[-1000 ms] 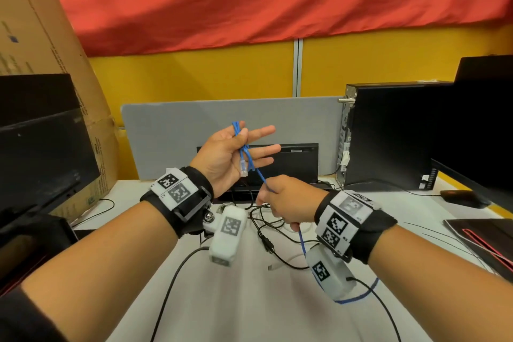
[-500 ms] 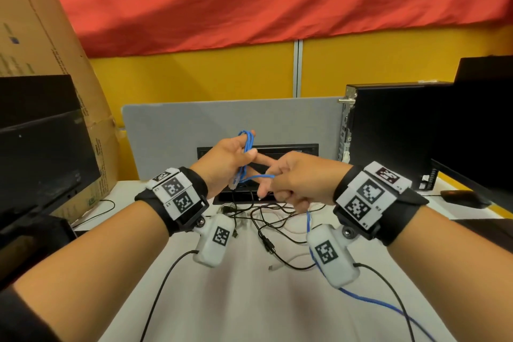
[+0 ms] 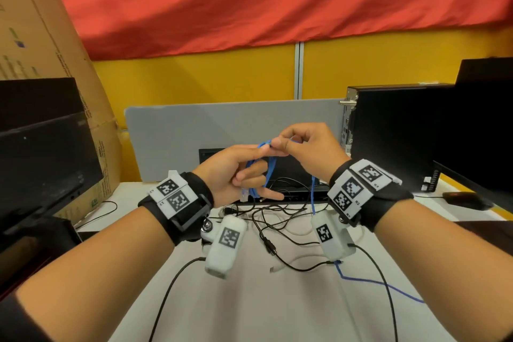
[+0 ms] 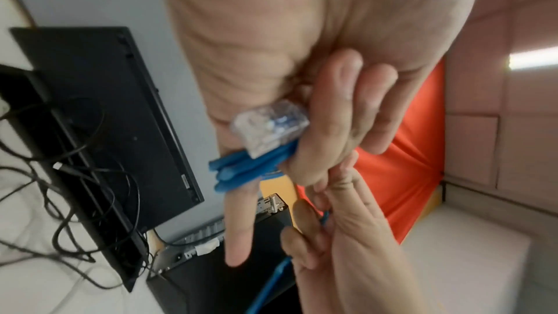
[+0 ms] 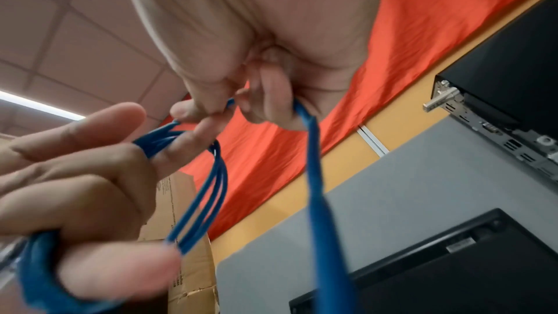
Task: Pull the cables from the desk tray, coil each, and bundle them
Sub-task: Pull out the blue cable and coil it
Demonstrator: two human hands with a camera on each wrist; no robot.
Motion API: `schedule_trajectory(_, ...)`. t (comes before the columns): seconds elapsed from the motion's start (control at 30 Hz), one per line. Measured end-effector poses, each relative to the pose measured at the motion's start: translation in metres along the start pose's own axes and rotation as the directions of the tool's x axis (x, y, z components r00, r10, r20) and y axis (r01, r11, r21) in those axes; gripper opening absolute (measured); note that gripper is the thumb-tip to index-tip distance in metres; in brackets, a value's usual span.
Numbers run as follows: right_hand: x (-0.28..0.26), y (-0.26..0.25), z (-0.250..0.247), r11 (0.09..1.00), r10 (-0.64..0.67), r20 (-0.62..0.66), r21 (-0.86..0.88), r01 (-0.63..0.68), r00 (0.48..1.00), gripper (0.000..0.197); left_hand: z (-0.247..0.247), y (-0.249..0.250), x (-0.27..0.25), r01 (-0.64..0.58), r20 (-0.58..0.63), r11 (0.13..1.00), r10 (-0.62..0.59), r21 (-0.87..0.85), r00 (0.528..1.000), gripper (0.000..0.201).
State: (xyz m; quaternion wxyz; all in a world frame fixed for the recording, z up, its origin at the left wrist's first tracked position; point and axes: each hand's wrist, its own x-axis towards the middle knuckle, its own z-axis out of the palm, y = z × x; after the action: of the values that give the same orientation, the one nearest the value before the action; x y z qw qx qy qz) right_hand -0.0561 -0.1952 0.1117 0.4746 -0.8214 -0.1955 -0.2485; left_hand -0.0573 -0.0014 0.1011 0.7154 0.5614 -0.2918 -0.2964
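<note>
A thin blue network cable (image 3: 268, 173) is looped several times around my left hand (image 3: 236, 172), which holds the coil against its palm; the clear plug (image 4: 268, 125) hangs below the curled fingers. My right hand (image 3: 305, 147) pinches the cable between thumb and forefinger just above the left fingertips. From that pinch the loose blue cable (image 5: 317, 188) drops past the right wrist and trails over the white desk (image 3: 263, 300) to the right. The black desk tray (image 3: 288, 175) sits behind the hands, against the grey divider.
A tangle of thin black and white cables (image 3: 280, 225) lies on the desk in front of the tray. A black computer tower (image 3: 394, 136) stands at the right, monitors (image 3: 41, 153) at both sides, a cardboard box (image 3: 41, 50) at the left.
My right hand rose from the desk to above the left fingertips, carrying the blue cable around the left hand. The left fingers went from spread to curled round the growing coil.
</note>
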Motion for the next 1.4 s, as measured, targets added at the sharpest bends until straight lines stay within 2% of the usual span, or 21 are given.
schedule_trajectory(0.13, -0.003, 0.003, 0.008, 0.994, -0.024, 0.035, 0.104, 0.021, 0.999, 0.021, -0.006, -0.002, -0.003, 0.003, 0.021, 0.990, 0.000, -0.139, 1.000, 0.043)
schedule_trajectory(0.2, -0.004, 0.008, 0.008, 0.991, 0.029, 0.086, 0.129, -0.040, 0.996, 0.023, -0.008, -0.002, -0.005, 0.029, 0.045, 0.985, -0.022, -0.167, 0.999, 0.043)
schedule_trajectory(0.27, -0.006, 0.014, 0.010, 0.987, 0.091, 0.136, 0.117, -0.108, 0.986, 0.034, -0.007, -0.001, -0.007, 0.012, 0.057, 0.976, 0.000, -0.217, 0.998, 0.044)
schedule_trajectory(0.37, -0.017, 0.017, 0.023, 0.977, 0.193, 0.239, 0.048, -0.210, 0.952, 0.030, -0.003, 0.004, -0.004, -0.099, -0.025, 0.944, 0.096, -0.314, 0.995, 0.044)
schedule_trajectory(0.43, -0.029, 0.018, 0.034, 0.954, 0.275, 0.367, 0.011, -0.299, 0.889, 0.034, 0.000, 0.008, 0.000, -0.193, -0.123, 0.925, 0.161, -0.327, 0.979, 0.043)
schedule_trajectory(0.5, -0.040, 0.017, 0.043, 0.944, 0.322, 0.453, -0.089, -0.317, 0.832, 0.031, 0.000, 0.011, 0.003, -0.288, -0.201, 0.912, 0.236, -0.291, 0.951, 0.041)
schedule_trajectory(0.6, -0.045, 0.009, 0.046, 0.954, 0.287, 0.481, -0.226, -0.198, 0.828, 0.036, -0.005, 0.013, 0.006, -0.370, -0.282, 0.905, 0.307, -0.210, 0.909, 0.037)
schedule_trajectory(0.67, -0.042, 0.000, 0.042, 0.953, 0.275, 0.479, -0.251, -0.170, 0.834, 0.039, -0.010, 0.010, 0.004, -0.367, -0.295, 0.922, 0.318, -0.124, 0.901, 0.026)
schedule_trajectory(0.77, -0.038, -0.017, 0.031, 0.958, 0.270, 0.518, -0.228, -0.173, 0.812, 0.039, -0.017, 0.003, 0.000, -0.307, -0.288, 0.949, 0.313, 0.067, 0.905, 0.010)
schedule_trajectory(0.83, -0.035, -0.030, 0.023, 0.963, 0.264, 0.549, -0.199, -0.183, 0.793, 0.037, -0.019, 0.000, 0.000, -0.244, -0.321, 0.955, 0.288, 0.171, 0.902, 0.027)
schedule_trajectory(0.9, -0.030, -0.041, 0.013, 0.962, 0.265, 0.559, -0.101, -0.252, 0.786, 0.037, -0.018, -0.002, 0.003, -0.169, -0.340, 0.948, 0.258, 0.269, 0.905, 0.048)
schedule_trajectory(0.97, -0.023, -0.048, 0.002, 0.939, 0.264, 0.546, 0.044, -0.342, 0.795, 0.036, -0.015, -0.005, 0.004, -0.084, -0.337, 0.931, 0.211, 0.354, 0.917, 0.045)
schedule_trajectory(1.0, -0.020, -0.050, -0.003, 0.931, 0.250, 0.521, 0.103, -0.351, 0.816, 0.034, -0.013, -0.006, 0.004, -0.044, -0.328, 0.924, 0.180, 0.381, 0.927, 0.041)
schedule_trajectory(1.1, -0.008, -0.048, -0.015, 0.933, 0.212, 0.396, 0.191, -0.306, 0.893, 0.031, -0.006, -0.006, 0.000, 0.007, -0.277, 0.907, 0.122, 0.422, 0.953, 0.035)
schedule_trajectory(1.27, 0.002, -0.027, -0.019, 0.986, 0.155, 0.148, 0.041, -0.162, 0.977, 0.028, 0.003, -0.001, -0.003, 0.046, -0.161, 0.972, -0.009, 0.229, 0.987, 0.050)
schedule_trajectory(1.4, 0.001, -0.004, -0.013, 0.993, 0.115, 0.024, -0.014, -0.115, 0.993, 0.030, 0.008, 0.006, -0.003, 0.020, -0.034, 0.997, -0.017, 0.080, 0.999, 0.043)
